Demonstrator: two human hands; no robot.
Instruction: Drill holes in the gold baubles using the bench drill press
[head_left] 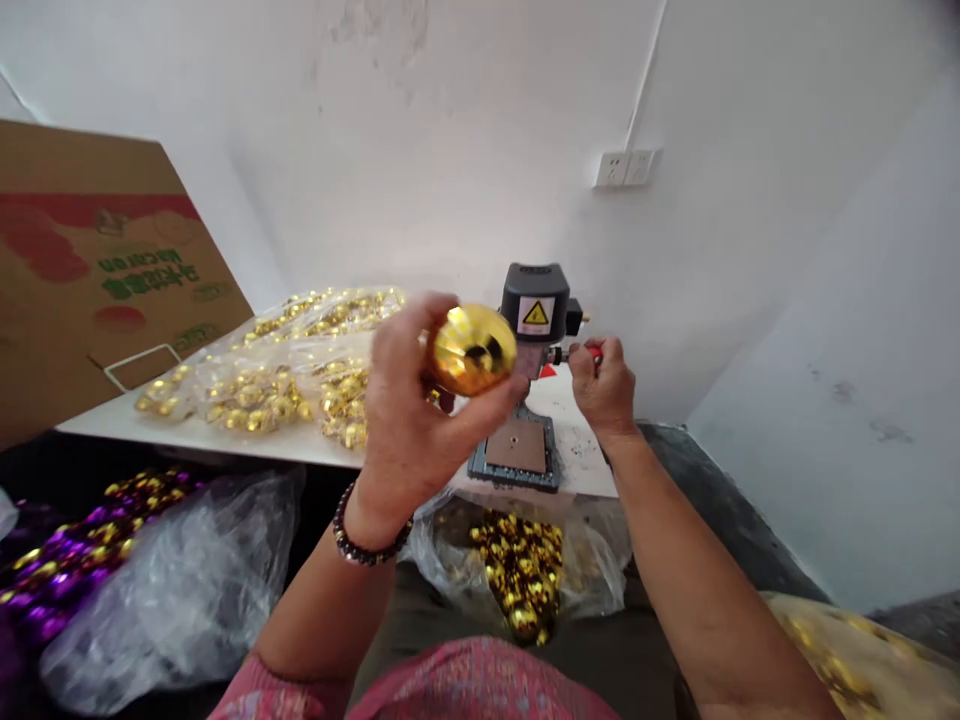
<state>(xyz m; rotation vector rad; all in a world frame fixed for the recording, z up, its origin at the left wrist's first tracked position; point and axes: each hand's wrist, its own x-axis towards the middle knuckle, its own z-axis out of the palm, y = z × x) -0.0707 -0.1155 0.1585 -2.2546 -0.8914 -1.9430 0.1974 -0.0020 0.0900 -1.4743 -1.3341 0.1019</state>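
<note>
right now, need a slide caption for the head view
Left hand holds up a gold ball; right hand grips a machine's red handle.

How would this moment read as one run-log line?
left hand: holds gold ball | right hand: grips red knob | machine: on white table | bagged gold balls: on table

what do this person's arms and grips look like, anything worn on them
The left grip and right grip are ungloved. A bracelet of dark round beads, with some lighter ones, circles the left wrist; none shows on the right. A pink, flecked sleeve covers the upper part of the left arm; the right forearm is bare.
</note>
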